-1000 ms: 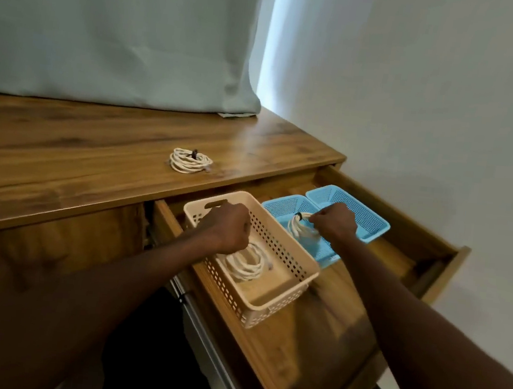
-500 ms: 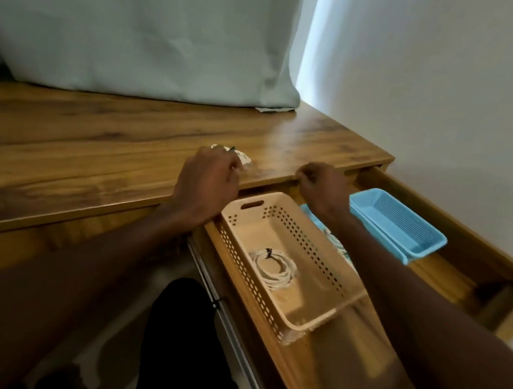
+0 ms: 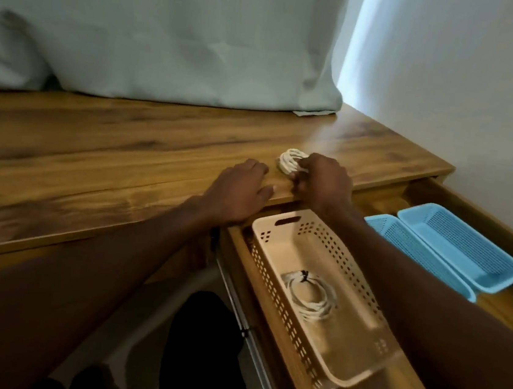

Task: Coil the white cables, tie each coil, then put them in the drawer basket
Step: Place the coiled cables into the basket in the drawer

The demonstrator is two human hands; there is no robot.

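Cable coil (image 3: 290,163) sat pinched in the right hand (image 3: 323,182), left hand (image 3: 238,192) flat and relaxed; best lifted whole, then lowered into the beige basket (image 3: 280,226).

A wooden desk top (image 3: 125,154) bears a white cable coil (image 3: 289,163) and a curtain hem (image 3: 165,81).

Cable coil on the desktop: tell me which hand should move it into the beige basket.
Right. The right hand already pinches the cable coil, above the beige basket. The left hand lies flat on the desktop.
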